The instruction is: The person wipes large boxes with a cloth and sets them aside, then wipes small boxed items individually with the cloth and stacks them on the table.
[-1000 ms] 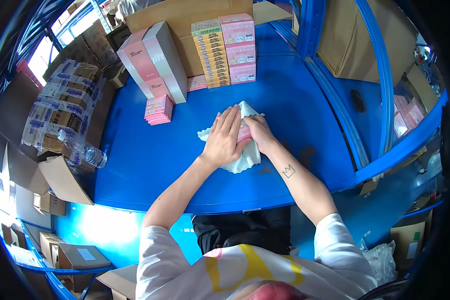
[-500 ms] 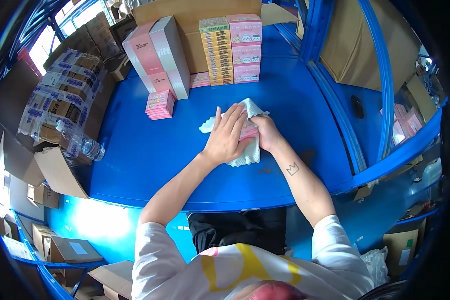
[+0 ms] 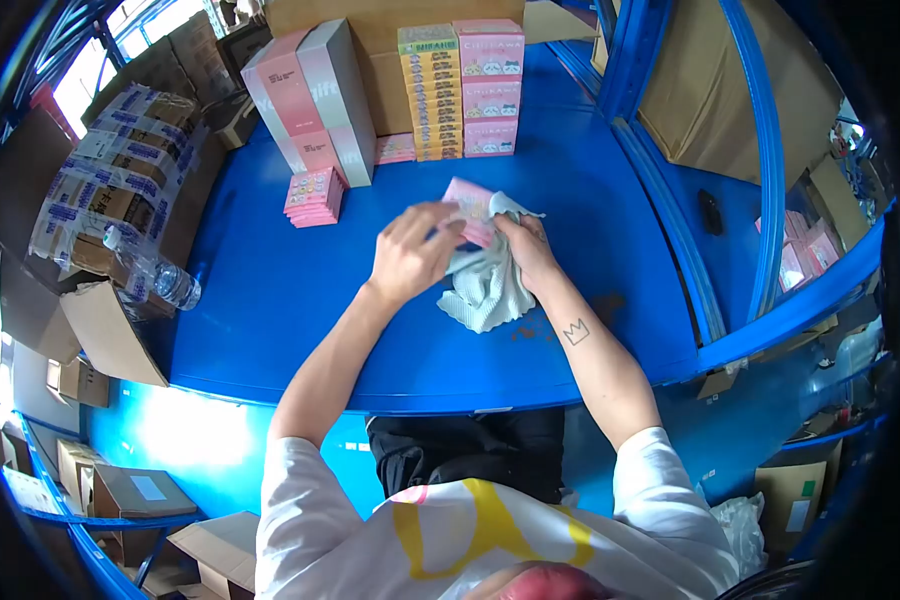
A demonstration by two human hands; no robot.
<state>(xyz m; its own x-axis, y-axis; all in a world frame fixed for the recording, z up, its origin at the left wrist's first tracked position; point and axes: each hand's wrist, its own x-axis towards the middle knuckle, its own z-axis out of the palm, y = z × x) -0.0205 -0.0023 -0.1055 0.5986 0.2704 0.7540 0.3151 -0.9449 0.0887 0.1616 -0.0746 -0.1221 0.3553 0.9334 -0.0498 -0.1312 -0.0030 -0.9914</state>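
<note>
Over the blue table, a small pink box point(image 3: 470, 205) is tilted up between my hands, partly wrapped by a pale green cloth point(image 3: 490, 292) that hangs down onto the tabletop. My right hand point(image 3: 526, 250) grips the cloth and the right side of the box. My left hand point(image 3: 415, 248) is at the box's left edge, its fingers bent and blurred; whether they touch the box is unclear. To the left stands a short stack of flat pink boxes point(image 3: 313, 197).
Tall pink-and-grey gift boxes point(image 3: 315, 105), a yellow stack point(image 3: 435, 95) and pink cartons point(image 3: 492, 90) stand at the back of the table point(image 3: 270, 320). A plastic bottle point(image 3: 175, 285) lies at left by a taped parcel point(image 3: 120, 190). Blue shelf posts rise at right.
My left hand has lifted off the top of the cloth and moved left, its fingers curling. More of the pink box shows, now tilted up, and the cloth hangs lower beneath it.
</note>
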